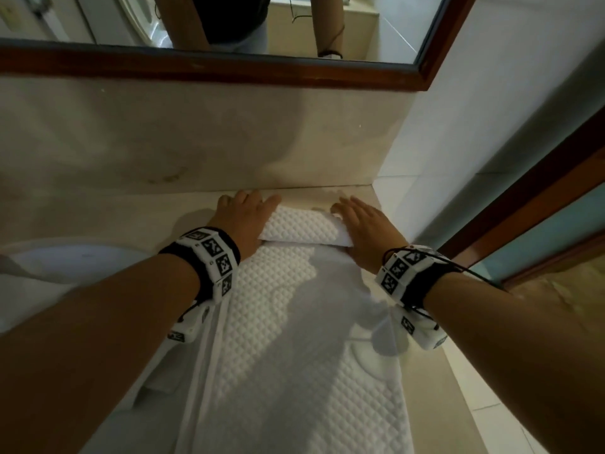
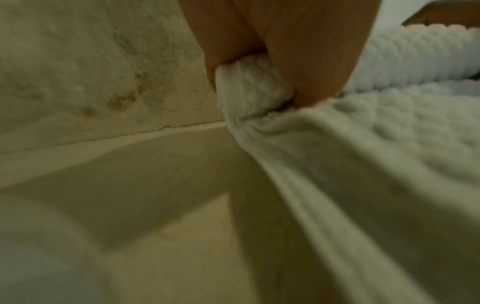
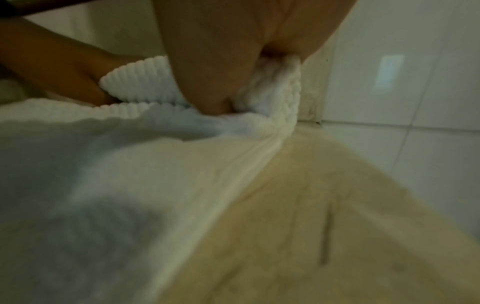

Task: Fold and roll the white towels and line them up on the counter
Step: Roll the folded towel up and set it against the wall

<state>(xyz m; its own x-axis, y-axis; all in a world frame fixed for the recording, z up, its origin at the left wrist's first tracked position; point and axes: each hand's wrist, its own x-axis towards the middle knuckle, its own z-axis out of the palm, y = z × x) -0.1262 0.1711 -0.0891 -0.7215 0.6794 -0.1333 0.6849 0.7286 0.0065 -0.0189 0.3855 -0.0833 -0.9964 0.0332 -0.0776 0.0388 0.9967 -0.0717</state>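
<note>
A white basin (image 1: pixel 59 260) sits at the left of the beige counter (image 1: pixel 183 217), near the left hand (image 1: pixel 244 217), which cups the left end of the white towel's roll (image 1: pixel 306 229), fingers curved over it toward the backsplash (image 1: pixel 196 136). The unrolled towel (image 1: pixel 294 355) runs back along the counter toward the person. The right hand (image 1: pixel 366 224) grips the roll's right end, close to the tiled side wall (image 1: pixel 458 142), with a bare strip of counter between
</note>
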